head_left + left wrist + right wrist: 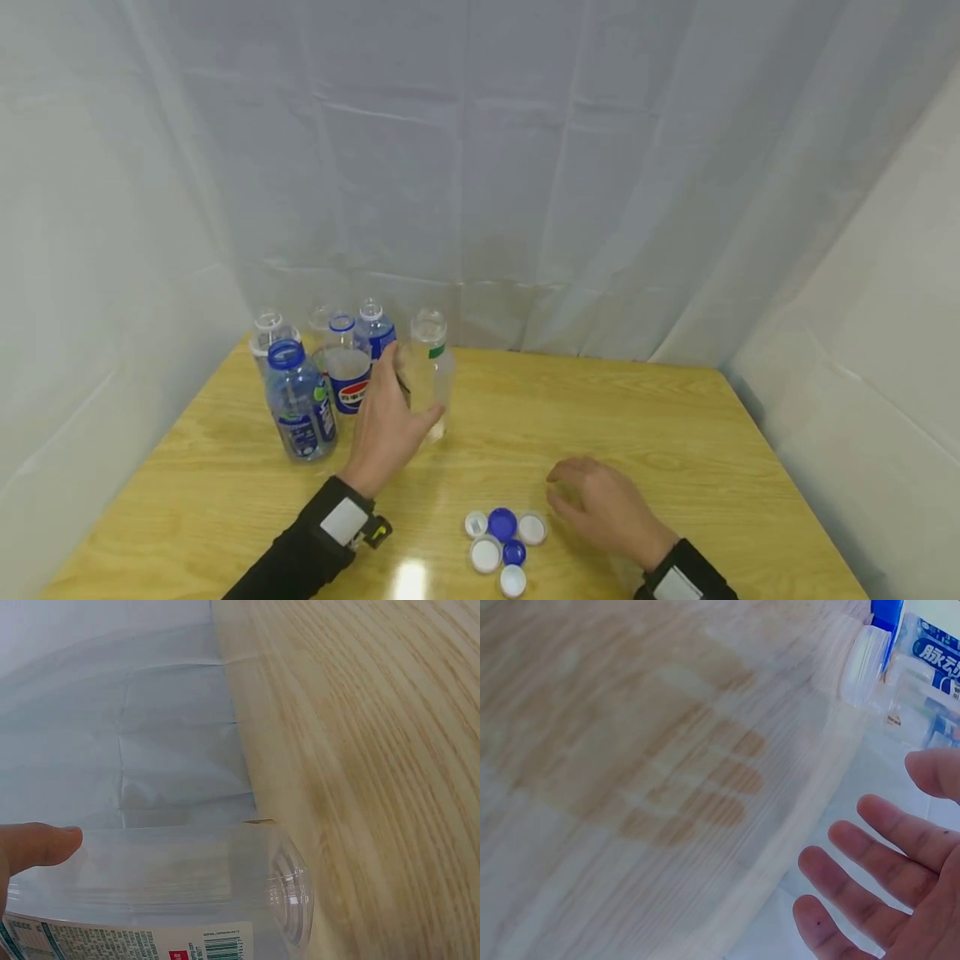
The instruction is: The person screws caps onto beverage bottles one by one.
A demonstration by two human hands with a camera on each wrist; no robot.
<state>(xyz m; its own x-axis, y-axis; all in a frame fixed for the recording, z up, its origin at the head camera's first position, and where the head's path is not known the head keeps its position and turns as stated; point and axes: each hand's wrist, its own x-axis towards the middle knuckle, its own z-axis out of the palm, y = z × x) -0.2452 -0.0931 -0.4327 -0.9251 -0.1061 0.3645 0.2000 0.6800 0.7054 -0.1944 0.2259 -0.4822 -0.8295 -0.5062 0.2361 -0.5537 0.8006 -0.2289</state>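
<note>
My left hand [386, 429] grips a clear plastic bottle [438, 379] that has no cap on its mouth and a little green on its label. In the left wrist view the thumb [45, 846] lies along the side of the bottle [172, 874], and its ridged base and a barcoded label show. My right hand [607, 508] is over the table, fingers relaxed, holding nothing. The right wrist view shows its fingers [870, 885] spread apart. Nearest to it is a cluster of caps, among them a white cap [532, 528] and a blue cap [502, 524].
Several uncapped bottles stand at the table's back left, including a blue-tinted bottle [300, 408] in front and a bottle with a blue label [350, 392]. The wooden table [600, 400] is bounded by a pale curtain [517, 167] behind and at both sides.
</note>
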